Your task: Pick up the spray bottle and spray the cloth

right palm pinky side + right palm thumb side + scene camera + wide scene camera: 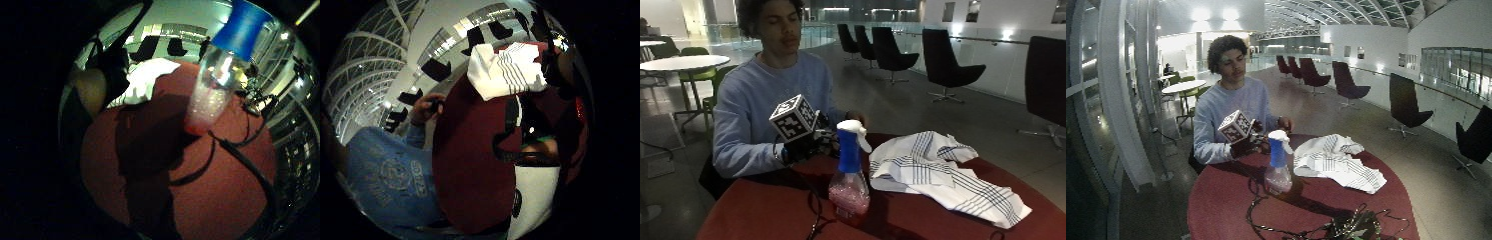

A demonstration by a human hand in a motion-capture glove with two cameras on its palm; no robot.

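We look from across the round red table [919,220] in the outside view, close in, facing the seated person. Our wide outside view faces the same way from farther back and higher, taking in the hall too. Both palm views ride above the tabletop: the little-finger one looks at the spray bottle [220,75] close by, the thumb one toward the person's chest. All four share the white striped cloth [939,170].
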